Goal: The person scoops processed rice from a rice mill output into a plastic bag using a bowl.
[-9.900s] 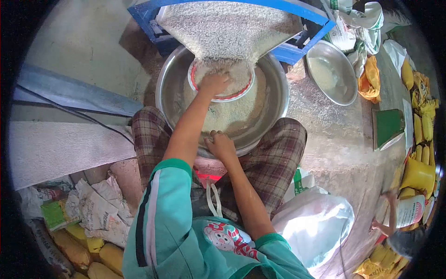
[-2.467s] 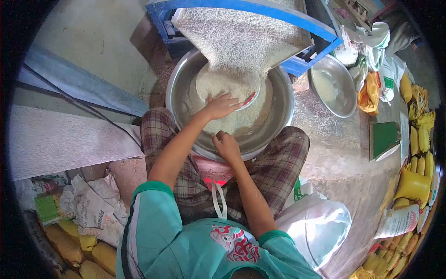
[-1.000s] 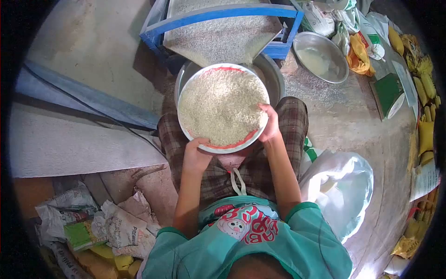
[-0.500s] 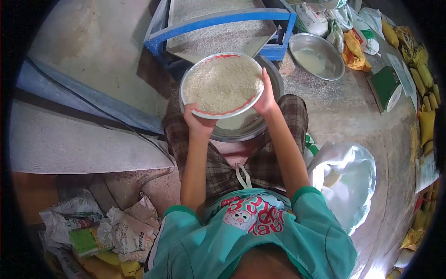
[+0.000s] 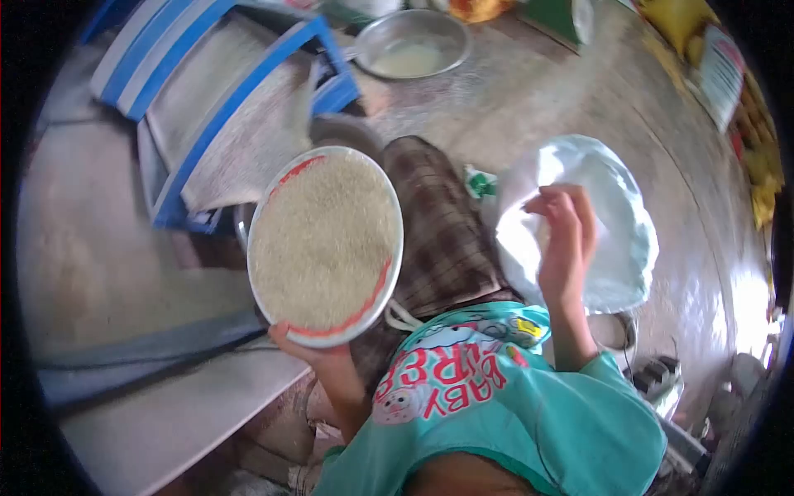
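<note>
My left hand (image 5: 318, 355) grips the near rim of a white bowl (image 5: 372, 304) with a red band. Pale grains that look like rice (image 5: 322, 240) fill it, and its open face is turned toward me. Over to the right, my right hand (image 5: 566, 244) is raised above a clear plastic bag (image 5: 616, 256), its fingers bent, somewhat apart and blurred, with nothing visible in them. The bag's wide mouth gapes beside my right knee. Behind the bowl, a metal basin (image 5: 343, 132) is mostly hidden.
A blue-framed machine with a sloping tray (image 5: 248, 124) of grains stands ahead on the left. Farther off, a metal pan (image 5: 413, 45) with pale contents rests on the floor. A green object (image 5: 554, 21) and yellow sacks (image 5: 678, 25) are at the far right.
My right hand has left the bowl's rim and moved right, over the plastic bag. My left hand alone now holds the bowl, nearer to me. The view has turned right.
</note>
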The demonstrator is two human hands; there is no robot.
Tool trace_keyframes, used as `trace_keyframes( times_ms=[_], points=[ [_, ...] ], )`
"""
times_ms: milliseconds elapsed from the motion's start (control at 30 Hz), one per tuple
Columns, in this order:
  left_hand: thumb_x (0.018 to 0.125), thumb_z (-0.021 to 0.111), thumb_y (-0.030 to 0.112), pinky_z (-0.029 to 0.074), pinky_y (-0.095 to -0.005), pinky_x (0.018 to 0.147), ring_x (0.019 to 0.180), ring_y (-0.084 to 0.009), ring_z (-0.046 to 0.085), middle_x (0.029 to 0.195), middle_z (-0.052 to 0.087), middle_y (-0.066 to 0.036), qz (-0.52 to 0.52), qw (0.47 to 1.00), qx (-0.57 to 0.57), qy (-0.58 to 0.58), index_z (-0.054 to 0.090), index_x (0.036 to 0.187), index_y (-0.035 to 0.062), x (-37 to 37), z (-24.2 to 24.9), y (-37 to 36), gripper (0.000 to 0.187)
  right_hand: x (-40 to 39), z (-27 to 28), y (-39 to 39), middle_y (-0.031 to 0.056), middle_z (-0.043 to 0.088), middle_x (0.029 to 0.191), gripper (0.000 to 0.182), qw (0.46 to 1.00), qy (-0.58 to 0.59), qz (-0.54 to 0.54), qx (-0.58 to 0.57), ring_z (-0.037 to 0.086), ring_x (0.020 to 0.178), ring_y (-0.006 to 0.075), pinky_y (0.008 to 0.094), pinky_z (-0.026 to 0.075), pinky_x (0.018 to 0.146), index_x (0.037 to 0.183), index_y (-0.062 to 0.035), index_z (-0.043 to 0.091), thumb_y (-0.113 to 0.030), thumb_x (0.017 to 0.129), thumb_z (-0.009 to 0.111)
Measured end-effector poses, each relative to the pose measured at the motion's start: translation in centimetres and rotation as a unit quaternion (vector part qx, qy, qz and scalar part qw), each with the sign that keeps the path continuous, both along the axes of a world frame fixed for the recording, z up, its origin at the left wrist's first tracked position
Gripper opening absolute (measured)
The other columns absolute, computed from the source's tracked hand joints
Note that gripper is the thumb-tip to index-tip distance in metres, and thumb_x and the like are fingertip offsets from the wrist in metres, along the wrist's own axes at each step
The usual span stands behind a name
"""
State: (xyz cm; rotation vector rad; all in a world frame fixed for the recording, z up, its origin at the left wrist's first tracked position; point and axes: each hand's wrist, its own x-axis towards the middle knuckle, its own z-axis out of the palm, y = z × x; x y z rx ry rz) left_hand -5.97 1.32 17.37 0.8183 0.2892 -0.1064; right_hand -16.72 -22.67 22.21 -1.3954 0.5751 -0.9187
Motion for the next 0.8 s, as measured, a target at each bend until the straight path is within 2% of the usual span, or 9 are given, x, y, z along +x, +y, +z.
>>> trace_keyframes(
  times_ms=[133, 233, 300, 333, 400, 500, 567, 700, 800],
  points=[
    [0.058, 0.042, 0.035, 0.033, -0.0402, 0.080, 0.098, -0.0283, 0.038, 0.109, 0.038, -0.015, -0.141, 0.988, -0.006, 0.055, 0.034, 0.112, 0.0031, -2.3, 1.6, -2.6, 0.063, -6.6, 0.8, -4.1, 0.0116, 0.045, 0.098, 0.038, 0.873, 0.265, -0.325, -0.248, 0.044, 0.090, 0.0187, 0.0292, 0.035, 0.076, 0.100, -0.0025, 0.044, -0.027, 0.073, 0.053],
    [0.058, 0.043, 0.035, 0.032, -0.0382, 0.080, 0.096, -0.0264, 0.037, 0.108, 0.037, -0.015, -0.225, 0.971, 0.035, 0.068, 0.032, 0.112, 0.0023, -2.6, 0.2, -4.3, 0.064, -11.1, -0.3, -6.0, 0.0142, 0.036, 0.110, 0.064, 0.732, 0.490, -0.405, -0.246, 0.035, 0.104, 0.0270, 0.0356, 0.030, 0.084, 0.110, -0.0067, 0.037, -0.042, 0.062, 0.061],
    [0.059, 0.043, 0.032, 0.032, -0.0378, 0.081, 0.095, -0.0262, 0.039, 0.106, 0.039, -0.014, -0.199, 0.970, 0.123, 0.067, 0.033, 0.110, 0.0018, -3.1, 0.1, -6.6, 0.060, -13.9, -3.1, -6.9, 0.0152, 0.044, 0.101, 0.064, 0.507, 0.653, -0.442, -0.348, 0.041, 0.099, 0.0297, 0.0378, 0.033, 0.081, 0.109, -0.0070, 0.040, -0.042, 0.060, 0.062],
    [0.060, 0.043, 0.030, 0.032, -0.0378, 0.081, 0.094, -0.0262, 0.040, 0.105, 0.040, -0.014, -0.287, 0.954, 0.079, 0.049, 0.034, 0.108, 0.0013, -3.2, 0.1, -7.9, 0.057, -15.8, -4.7, -7.8, 0.0152, 0.044, 0.101, 0.064, 0.504, 0.654, -0.445, -0.348, 0.041, 0.099, 0.0297, 0.0378, 0.033, 0.081, 0.109, -0.0070, 0.040, -0.042, 0.060, 0.062],
    [0.061, 0.043, 0.030, 0.032, -0.0365, 0.081, 0.094, -0.0254, 0.040, 0.102, 0.041, -0.014, -0.414, 0.907, 0.002, 0.080, 0.035, 0.108, 0.0005, -3.2, 0.1, -10.3, 0.056, -18.4, -7.3, -9.1, 0.0136, 0.051, 0.080, 0.051, 0.752, 0.586, -0.296, -0.063, 0.049, 0.079, 0.0275, 0.0357, 0.037, 0.071, 0.091, -0.0027, 0.050, -0.042, 0.060, 0.061],
    [0.061, 0.047, 0.012, 0.032, -0.0322, 0.084, 0.099, -0.0215, 0.039, 0.104, 0.041, -0.015, -0.464, 0.879, 0.053, -0.092, 0.031, 0.111, -0.0024, -3.7, -5.4, -13.4, 0.054, -18.6, -7.6, -8.8, 0.0092, 0.046, 0.062, 0.041, 0.721, 0.581, -0.365, -0.096, 0.045, 0.060, 0.0222, 0.0316, 0.038, 0.060, 0.069, 0.0010, 0.046, -0.036, 0.060, 0.063],
    [0.060, 0.049, 0.003, 0.032, -0.0298, 0.084, 0.100, -0.0195, 0.038, 0.108, 0.039, -0.015, -0.502, 0.862, -0.060, 0.048, 0.026, 0.116, -0.0023, -4.2, -1.2, -16.5, 0.061, -19.2, -9.2, -8.9, 0.0074, 0.043, 0.061, 0.040, 0.766, 0.514, -0.377, -0.082, 0.040, 0.058, 0.0192, 0.0294, 0.036, 0.058, 0.065, 0.0005, 0.042, -0.032, 0.060, 0.064],
    [0.060, 0.051, 0.002, 0.032, -0.0304, 0.084, 0.099, -0.0211, 0.040, 0.113, 0.033, -0.015, -0.460, 0.823, 0.142, -0.302, 0.021, 0.120, -0.0016, -4.0, -0.6, -19.7, 0.067, -17.5, -9.1, -9.1, 0.0036, 0.039, 0.059, 0.036, 0.822, 0.410, -0.389, -0.066, 0.034, 0.057, 0.0136, 0.0262, 0.034, 0.055, 0.062, 0.0001, 0.039, -0.023, 0.060, 0.066],
    [0.057, 0.053, 0.005, 0.035, -0.0334, 0.081, 0.098, -0.0266, 0.040, 0.105, 0.037, -0.017, -0.451, 0.801, 0.232, -0.318, 0.025, 0.118, 0.0015, -4.0, 0.3, -20.7, 0.068, -16.6, -9.1, -9.2, 0.0027, 0.038, 0.059, 0.036, 0.817, 0.407, -0.397, -0.100, 0.033, 0.056, 0.0130, 0.0263, 0.033, 0.054, 0.061, -0.0004, 0.038, -0.023, 0.061, 0.066]
  ],
)
